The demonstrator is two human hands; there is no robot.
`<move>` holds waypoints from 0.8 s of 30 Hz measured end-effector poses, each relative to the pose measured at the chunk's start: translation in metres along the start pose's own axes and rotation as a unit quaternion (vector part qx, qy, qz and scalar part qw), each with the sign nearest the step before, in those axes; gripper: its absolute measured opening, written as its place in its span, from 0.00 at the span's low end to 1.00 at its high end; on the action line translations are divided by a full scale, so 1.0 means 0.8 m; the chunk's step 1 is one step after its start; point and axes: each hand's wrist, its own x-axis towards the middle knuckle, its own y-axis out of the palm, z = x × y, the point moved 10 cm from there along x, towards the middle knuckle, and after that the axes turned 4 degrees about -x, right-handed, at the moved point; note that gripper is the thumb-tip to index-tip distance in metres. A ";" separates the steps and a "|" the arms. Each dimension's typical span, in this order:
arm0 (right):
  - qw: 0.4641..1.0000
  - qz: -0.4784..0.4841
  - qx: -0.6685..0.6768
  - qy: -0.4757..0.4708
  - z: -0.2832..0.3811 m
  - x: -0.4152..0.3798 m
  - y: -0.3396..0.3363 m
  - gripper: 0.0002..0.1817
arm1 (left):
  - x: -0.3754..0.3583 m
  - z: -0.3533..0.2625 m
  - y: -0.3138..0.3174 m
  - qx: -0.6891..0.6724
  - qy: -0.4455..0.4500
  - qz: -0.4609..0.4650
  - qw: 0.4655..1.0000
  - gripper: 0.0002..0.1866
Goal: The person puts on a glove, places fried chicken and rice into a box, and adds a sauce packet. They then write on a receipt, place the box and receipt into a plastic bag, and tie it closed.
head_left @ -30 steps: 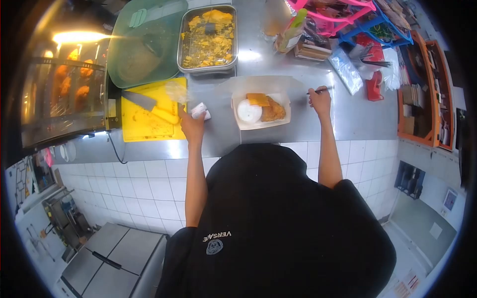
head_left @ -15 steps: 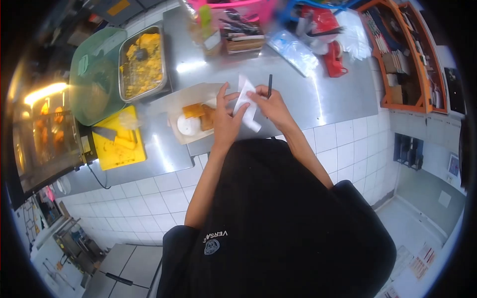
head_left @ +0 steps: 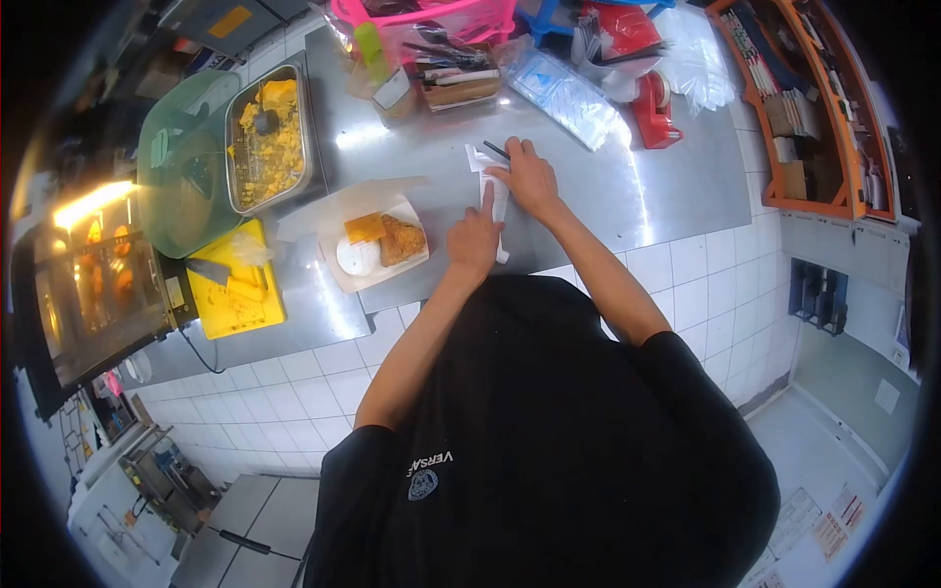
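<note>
A long white paper slip (head_left: 499, 206) lies on the steel counter in front of me. My left hand (head_left: 474, 240) rests on its lower part with the index finger stretched out along it. At the slip's upper end, my right hand (head_left: 530, 179) has a black pen (head_left: 496, 150) in its fingers and touches the paper. To the left stands an open cardboard food box (head_left: 368, 281). In it are a white rounded mound (head_left: 358, 256), a browned fried piece (head_left: 401, 241) and an orange-yellow slab (head_left: 366, 228).
A steel pan (head_left: 231, 181) of yellow food stands left, beside a green lid-like tub (head_left: 162, 201). A knife (head_left: 208, 270) lies on a yellow cutting board (head_left: 231, 312). Plastic bags (head_left: 569, 98), a red tape dispenser (head_left: 655, 113) and a pink basket (head_left: 441, 27) line the back.
The slip, held up in both hands before, now lies flat on the counter. My left hand has moved right onto it, and the pen has tilted over leftward in my right hand.
</note>
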 end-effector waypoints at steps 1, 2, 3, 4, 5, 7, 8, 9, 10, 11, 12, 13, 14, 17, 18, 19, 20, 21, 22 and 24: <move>1.000 -0.003 0.003 -0.002 -0.001 0.001 0.000 0.21 | 0.000 -0.001 0.000 0.030 0.007 0.003 1.000 0.40; 1.000 -0.001 0.009 -0.008 -0.003 0.001 0.001 0.21 | 0.000 -0.001 0.001 0.058 0.014 0.006 0.998 0.39; 1.000 0.003 0.015 -0.015 -0.004 0.000 0.001 0.21 | -0.001 -0.003 -0.001 0.086 0.019 0.008 0.996 0.38; 0.999 0.006 0.020 -0.024 -0.004 0.000 0.000 0.21 | -0.002 -0.008 -0.008 0.087 0.033 -0.009 0.996 0.37; 0.995 -0.025 0.099 0.004 -0.015 -0.002 -0.009 0.21 | -0.003 -0.011 -0.014 0.087 0.045 -0.025 0.995 0.36; 0.962 -0.086 0.254 0.058 -0.029 -0.017 -0.037 0.22 | -0.002 -0.009 -0.019 0.073 0.060 -0.059 0.994 0.34; 0.946 -0.006 0.308 0.102 -0.040 -0.023 -0.020 0.24 | 0.004 -0.003 -0.014 0.059 0.066 -0.075 0.993 0.34; 0.919 0.072 0.357 0.148 -0.052 -0.033 -0.005 0.25 | 0.006 -0.004 -0.019 0.045 0.075 -0.090 0.992 0.33; 0.883 0.148 0.403 0.191 -0.058 -0.048 0.012 0.27 | 0.007 -0.001 -0.020 0.019 0.070 -0.083 0.994 0.33; 0.860 0.120 0.454 0.197 -0.055 -0.056 0.014 0.26 | 0.010 0.003 -0.021 -0.006 0.064 -0.077 0.995 0.33; 0.834 0.093 0.504 0.202 -0.045 -0.067 0.022 0.25 | 0.011 0.003 -0.029 -0.030 0.058 -0.071 0.995 0.33; 0.806 0.067 0.552 0.203 -0.043 -0.070 0.029 0.25 | 0.013 0.001 -0.037 -0.033 0.055 -0.065 0.996 0.33; 0.806 0.062 0.561 0.176 -0.040 -0.069 0.032 0.17 | 0.013 0.000 -0.043 -0.037 0.050 -0.058 0.996 0.34; 0.894 0.071 0.427 0.115 -0.041 -0.069 0.048 0.12 | 0.016 0.004 -0.046 -0.060 0.009 -0.001 0.998 0.37; 0.899 0.065 0.418 0.117 -0.041 -0.067 0.045 0.11 | 0.020 0.007 -0.042 -0.070 -0.008 0.022 0.997 0.38; 0.903 0.060 0.409 0.118 -0.039 -0.065 0.043 0.11 | 0.025 0.010 -0.038 -0.080 -0.009 0.023 0.996 0.39; 0.907 0.057 0.400 0.120 -0.037 -0.064 0.041 0.10 | 0.030 0.016 -0.030 -0.090 -0.011 0.025 0.996 0.41; 0.912 0.054 0.397 0.090 -0.033 -0.061 0.044 0.10 | 0.032 0.019 -0.028 -0.099 -0.014 0.026 0.995 0.43; 0.915 0.051 0.394 0.061 -0.030 -0.058 0.047 0.09 | 0.032 0.023 -0.025 -0.092 -0.018 0.031 0.995 0.44; 0.919 0.046 0.389 0.046 -0.029 -0.056 0.048 0.08 | 0.034 0.023 -0.019 -0.080 -0.024 0.040 0.996 0.46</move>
